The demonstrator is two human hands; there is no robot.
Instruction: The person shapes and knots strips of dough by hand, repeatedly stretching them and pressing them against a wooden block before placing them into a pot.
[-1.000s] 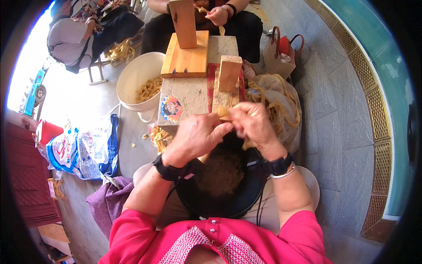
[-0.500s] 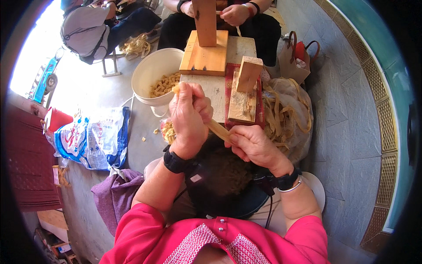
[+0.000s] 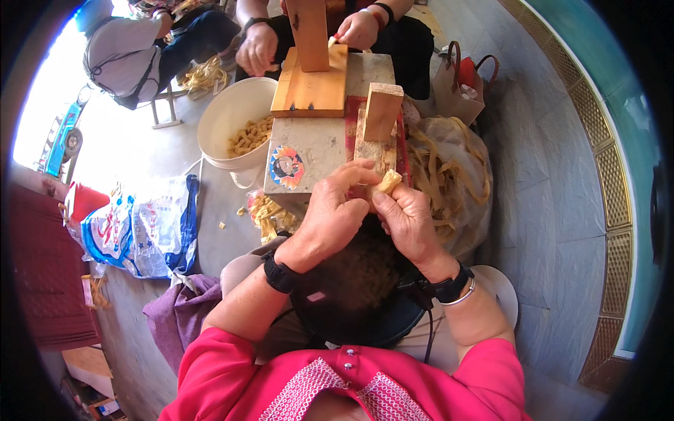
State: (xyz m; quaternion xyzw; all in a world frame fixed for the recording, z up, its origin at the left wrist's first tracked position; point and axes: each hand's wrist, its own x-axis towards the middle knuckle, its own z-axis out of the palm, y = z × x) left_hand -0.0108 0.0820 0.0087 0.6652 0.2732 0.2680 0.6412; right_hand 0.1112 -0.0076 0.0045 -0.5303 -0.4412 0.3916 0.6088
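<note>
A tan, flexible strip (image 3: 388, 182) is bunched into a short roll, its pale end poking up between thumb and fingers of my right hand (image 3: 409, 223). My left hand (image 3: 335, 214) is curled close beside it, fingertips meeting the same strip; the part inside that grip is hidden. Both hands are just over the near end of a narrow wooden board with an upright block (image 3: 382, 112), which lies on a red mat (image 3: 351, 126). Below my wrists, a dark round container (image 3: 351, 281) in my lap holds brownish pieces, hard to make out.
A white bucket (image 3: 210, 133) of small tan pieces stands left of the bench (image 3: 319, 151). A larger wooden stand (image 3: 309, 98) sits farther back, before a co-worker's hands (image 3: 258, 49). To the right is a clear bag of tan strips (image 3: 449, 182); a paper bag (image 3: 456, 88) stands behind.
The strip, stretched between my hands before, is now a short bunch. My left hand has come down and right, close to my right hand. The co-worker's hands have moved apart.
</note>
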